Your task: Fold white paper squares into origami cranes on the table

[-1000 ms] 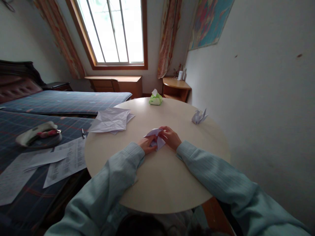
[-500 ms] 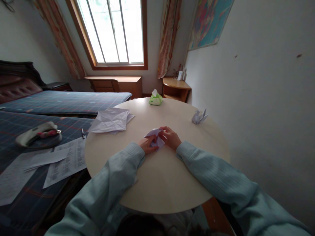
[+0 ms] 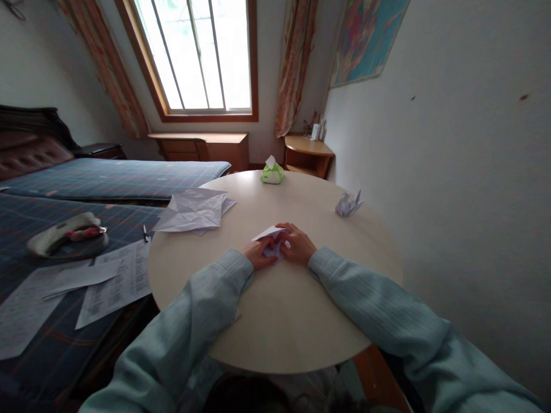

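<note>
A partly folded sheet of white paper (image 3: 267, 234) is between my two hands, low over the middle of the round table (image 3: 293, 321). My left hand (image 3: 258, 254) is closed on its near left side, thumb and fingers pressing on the folds. On the right side, my right hand (image 3: 297, 244) grips the paper, its fingers over the top edge and the thumb curled in below. The paper's far flap stands up at a slant. My fingers hide much of the folds.
Creased white sheets (image 3: 193, 210) lie at the table's left edge. A green tissue pack (image 3: 272, 172) sits at the far edge, and a folded paper figure (image 3: 348, 204) stands at the right. Printed pages (image 3: 116, 281) and a pen (image 3: 145, 233) are on the bed at left.
My right fingers have shifted slightly and curled further around the paper. The far flap has tipped up and looks narrower. My left hand stays nearly still.
</note>
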The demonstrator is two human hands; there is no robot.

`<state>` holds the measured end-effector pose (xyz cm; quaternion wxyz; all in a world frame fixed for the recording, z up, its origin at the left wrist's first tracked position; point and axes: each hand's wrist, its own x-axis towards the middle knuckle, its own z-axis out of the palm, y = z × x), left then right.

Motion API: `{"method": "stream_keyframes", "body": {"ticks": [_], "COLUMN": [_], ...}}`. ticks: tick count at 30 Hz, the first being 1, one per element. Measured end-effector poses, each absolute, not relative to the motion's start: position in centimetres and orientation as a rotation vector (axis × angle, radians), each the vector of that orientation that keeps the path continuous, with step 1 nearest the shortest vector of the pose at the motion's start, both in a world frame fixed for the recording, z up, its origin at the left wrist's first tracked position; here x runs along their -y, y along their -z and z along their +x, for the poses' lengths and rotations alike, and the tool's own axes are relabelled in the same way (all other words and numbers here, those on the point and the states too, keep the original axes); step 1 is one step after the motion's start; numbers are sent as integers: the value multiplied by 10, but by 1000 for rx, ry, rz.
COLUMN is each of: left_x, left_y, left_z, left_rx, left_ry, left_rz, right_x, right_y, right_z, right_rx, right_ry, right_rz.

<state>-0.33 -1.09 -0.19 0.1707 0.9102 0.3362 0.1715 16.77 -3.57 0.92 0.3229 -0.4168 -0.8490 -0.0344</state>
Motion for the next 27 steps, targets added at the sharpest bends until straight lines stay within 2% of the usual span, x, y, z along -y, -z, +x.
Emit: {"method": "stream_keyframes", "body": {"ticks": [27], "left_x": [14], "left_y": [1], "left_z": [-4], "left_rx": [-897], "left_ry": [-546], "left_rz": [2522], "right_x": [33], "right_y": [-7], "right_z": [166], "right_rx": [2247], "right_ry": [152], "right_rz": [-1021]}}
